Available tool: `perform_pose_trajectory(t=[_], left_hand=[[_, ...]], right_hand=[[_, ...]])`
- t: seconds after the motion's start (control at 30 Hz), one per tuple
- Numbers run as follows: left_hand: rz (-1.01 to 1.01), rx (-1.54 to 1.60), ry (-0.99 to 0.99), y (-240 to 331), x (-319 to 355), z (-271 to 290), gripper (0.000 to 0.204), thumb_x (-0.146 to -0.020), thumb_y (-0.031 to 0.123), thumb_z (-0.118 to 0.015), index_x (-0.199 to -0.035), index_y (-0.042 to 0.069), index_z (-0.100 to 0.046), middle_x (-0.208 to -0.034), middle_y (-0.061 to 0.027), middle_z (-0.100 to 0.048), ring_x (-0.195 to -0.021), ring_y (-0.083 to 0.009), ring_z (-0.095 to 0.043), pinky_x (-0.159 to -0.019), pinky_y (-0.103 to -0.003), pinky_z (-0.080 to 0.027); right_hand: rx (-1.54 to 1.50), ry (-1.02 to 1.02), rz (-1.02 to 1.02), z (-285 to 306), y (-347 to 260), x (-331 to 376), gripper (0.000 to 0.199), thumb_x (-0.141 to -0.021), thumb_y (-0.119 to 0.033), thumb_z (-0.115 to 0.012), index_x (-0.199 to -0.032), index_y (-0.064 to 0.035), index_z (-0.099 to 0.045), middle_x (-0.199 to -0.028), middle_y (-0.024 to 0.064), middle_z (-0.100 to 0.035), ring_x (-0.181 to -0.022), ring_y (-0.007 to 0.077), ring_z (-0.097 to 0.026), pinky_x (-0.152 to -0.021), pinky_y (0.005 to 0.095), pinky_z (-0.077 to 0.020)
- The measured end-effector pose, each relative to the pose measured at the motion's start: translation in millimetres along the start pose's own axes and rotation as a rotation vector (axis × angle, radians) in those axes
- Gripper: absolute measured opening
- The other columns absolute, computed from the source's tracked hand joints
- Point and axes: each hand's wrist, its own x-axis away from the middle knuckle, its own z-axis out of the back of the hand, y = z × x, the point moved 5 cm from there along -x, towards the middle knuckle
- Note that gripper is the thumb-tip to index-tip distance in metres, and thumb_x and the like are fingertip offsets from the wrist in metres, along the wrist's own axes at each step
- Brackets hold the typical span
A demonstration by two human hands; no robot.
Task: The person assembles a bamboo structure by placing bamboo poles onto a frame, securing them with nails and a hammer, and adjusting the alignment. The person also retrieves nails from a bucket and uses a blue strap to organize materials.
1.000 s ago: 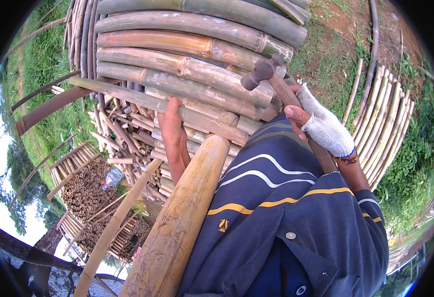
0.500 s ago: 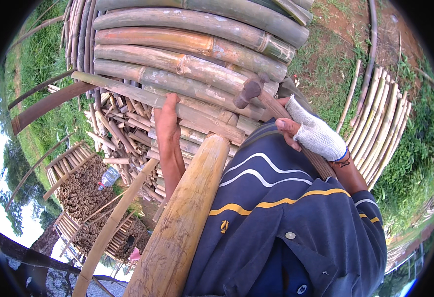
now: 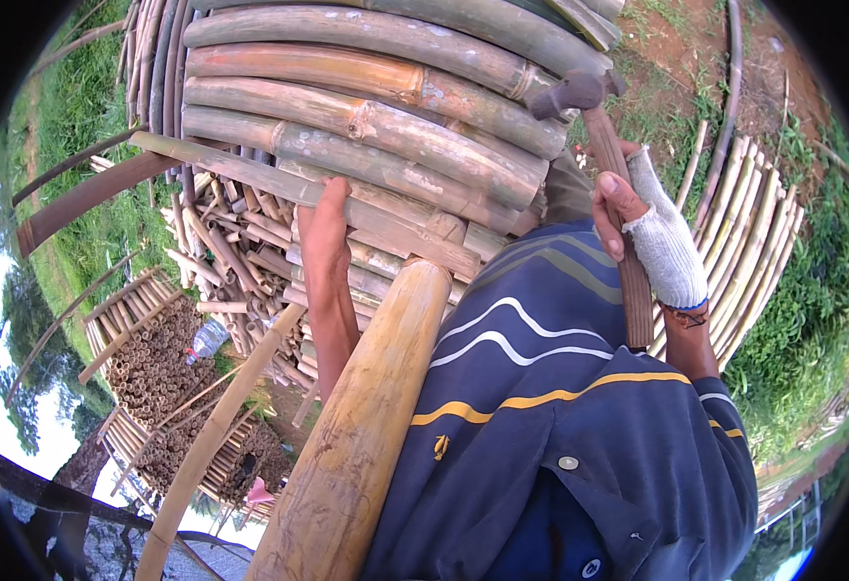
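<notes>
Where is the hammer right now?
The hammer is on the right of the head view, held up in the gloved right hand, its head beside the stacked bamboo poles.

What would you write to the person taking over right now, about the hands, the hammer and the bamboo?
Left hand: bare, pressed on the thin bamboo slat lying across the bamboo poles, steadying it.
Right hand: in a knit glove, grip closed on the hammer, head raised above the poles, off the wood.
A thick bamboo post leans in front of the body.
Done: slat laid across the poles.
Left: probably more strikes; no nail is visible.
</notes>
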Motion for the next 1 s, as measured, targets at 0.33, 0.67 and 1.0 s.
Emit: perform_pose_trajectory(t=[0.33, 0.67, 1.0], left_hand=[[-0.062, -0.088, 0.002, -5.6, -2.4, 5.3, 0.017, -0.088, 0.024, -0.066, -0.094, 0.008, -0.067, -0.081, 0.0021, -0.059, -0.064, -0.0082, -0.051, -0.054, -0.027, -0.037], [0.005, -0.099, 0.035, 1.7, 0.3, -1.6, 0.019, -0.087, 0.024, -0.067, -0.094, 0.007, -0.064, -0.083, -0.0002, -0.06, -0.068, -0.01, -0.055, -0.055, -0.027, -0.039], [0.06, -0.123, -0.03, 5.1, -1.2, 1.9, 0.02, -0.092, 0.021, -0.068, -0.106, 0.008, -0.064, -0.097, -0.0007, -0.061, -0.085, -0.0123, -0.059, -0.069, -0.031, -0.05]], right_hand=[[0.201, -0.196, -0.065, -20.1, 43.1, 7.7, 0.049, -0.108, -0.041, -0.059, -0.145, -0.0123, -0.044, -0.071, -0.003, -0.048, -0.059, 0.0064, -0.05, -0.056, 0.0246, -0.0434], [0.5, -0.285, 0.408, -51.7, 74.5, 0.5, 0.041, -0.103, -0.036, -0.067, -0.128, -0.0068, -0.053, -0.098, 0.0149, -0.064, -0.083, 0.0299, -0.064, -0.075, 0.0435, -0.0513], [0.325, -0.126, 0.374, -49.0, 114.0, 0.4, 0.046, -0.107, -0.042, -0.059, -0.13, -0.0032, -0.053, -0.082, 0.0072, -0.055, -0.077, 0.0096, -0.057, -0.07, 0.0223, -0.0468]])
